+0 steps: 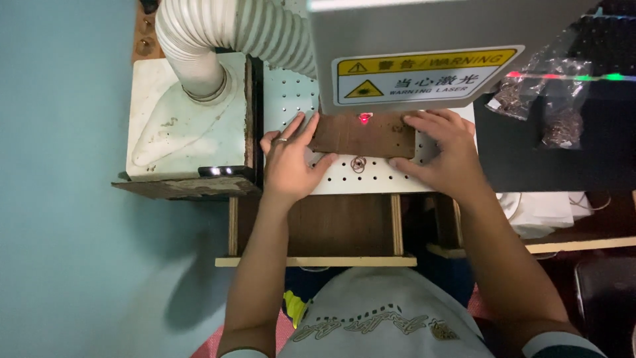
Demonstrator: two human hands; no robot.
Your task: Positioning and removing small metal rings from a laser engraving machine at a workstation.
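Wood panel [361,134] lies flat on the perforated white bed [371,178], under the grey laser head [430,40], red dot [364,119] near its far edge. Left hand [289,162] and right hand [442,149], fingers spread, press its ends; even pressure would probably keep it square.

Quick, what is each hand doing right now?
Left hand: open, fingers spread, pressing the left end of the brown board.
Right hand: open, flat on the board's right end.

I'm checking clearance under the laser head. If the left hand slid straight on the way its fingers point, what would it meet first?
Probably the grey laser housing. The left hand points up and slightly right, fingertips already on the brown board whose far part lies under that housing. Height clearance is unclear from above.
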